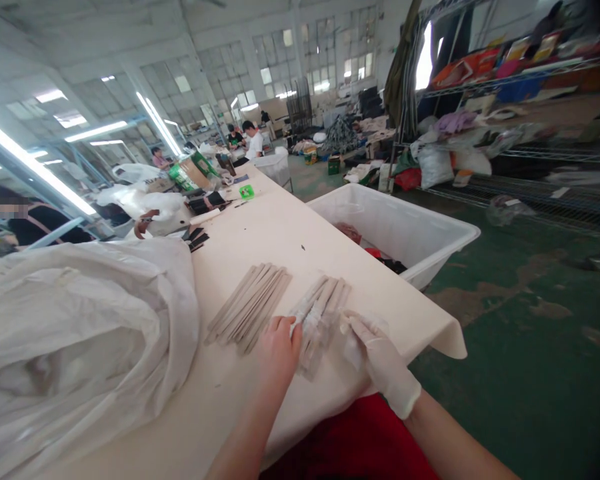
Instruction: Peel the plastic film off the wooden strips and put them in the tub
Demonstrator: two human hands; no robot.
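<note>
A plastic-wrapped bundle of flat beige strips [325, 307] lies on the cloth-covered table between my hands. My left hand [280, 347] is bare; its fingers are curled at the bundle's left edge, pinching what looks like the clear plastic there. On my right hand [383, 360] is a thin white glove. Its thumb and fingers are closed on a crumpled piece of clear plastic [353, 350] at the bundle's right side. Left of the bundle, a loose row of similar beige strips [253, 303] lies slanted on the table, apart from both hands.
A large white sack [145, 320] covers the table's left side. Beyond it are black strips [197, 238] and a small green tray [247, 192]. A white plastic bin [430, 243] stands against the right edge. Shelving [530, 157] holds bags farther right; several people sit behind.
</note>
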